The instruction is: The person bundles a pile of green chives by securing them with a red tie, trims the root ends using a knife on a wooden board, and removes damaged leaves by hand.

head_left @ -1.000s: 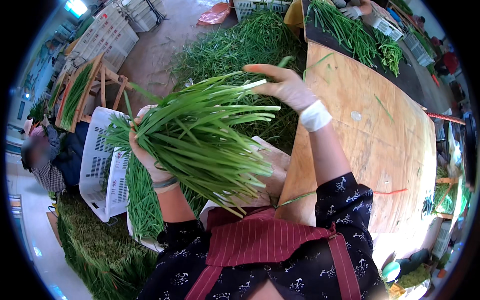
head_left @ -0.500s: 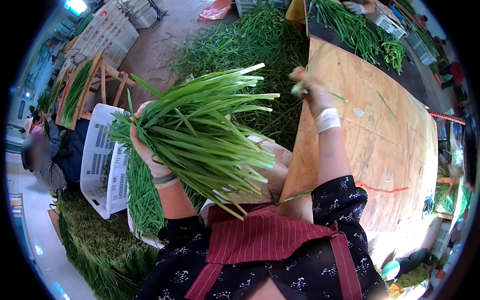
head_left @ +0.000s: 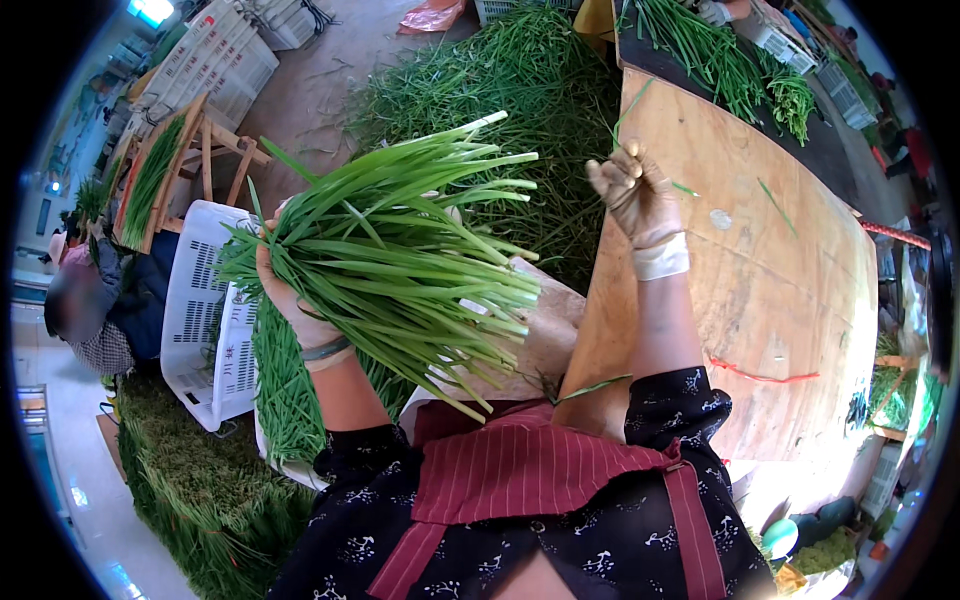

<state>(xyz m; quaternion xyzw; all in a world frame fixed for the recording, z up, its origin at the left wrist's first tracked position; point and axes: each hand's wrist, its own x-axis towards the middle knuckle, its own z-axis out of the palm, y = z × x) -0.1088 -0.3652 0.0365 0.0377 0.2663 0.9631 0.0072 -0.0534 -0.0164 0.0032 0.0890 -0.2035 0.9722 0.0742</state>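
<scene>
A thick bunch of garlic chives (head_left: 400,255) is gripped in my left hand (head_left: 300,315), with fingers wrapped round its leafy end. The pale cut stems fan out to the right, above my lap. My right hand (head_left: 640,205), in a stained pale glove with a white cuff, is raised by the left edge of the wooden table (head_left: 760,290). Its fingers are half bent and apart, and nothing shows between them. Beyond it is a big heap of loose green leaves (head_left: 470,90). Single green blades (head_left: 777,207) lie on the table.
White crates (head_left: 200,315) and more chives (head_left: 285,385) are at my left. A red string (head_left: 765,375) lies on the table. Chives cover a dark surface (head_left: 690,60) at the far right, near another person's gloved hand (head_left: 714,12). Another person sits at far left.
My right hand has lifted slightly and its fingers have spread; a small green and whitish bit at its fingers is gone from sight. The chive bunch has shifted slightly left.
</scene>
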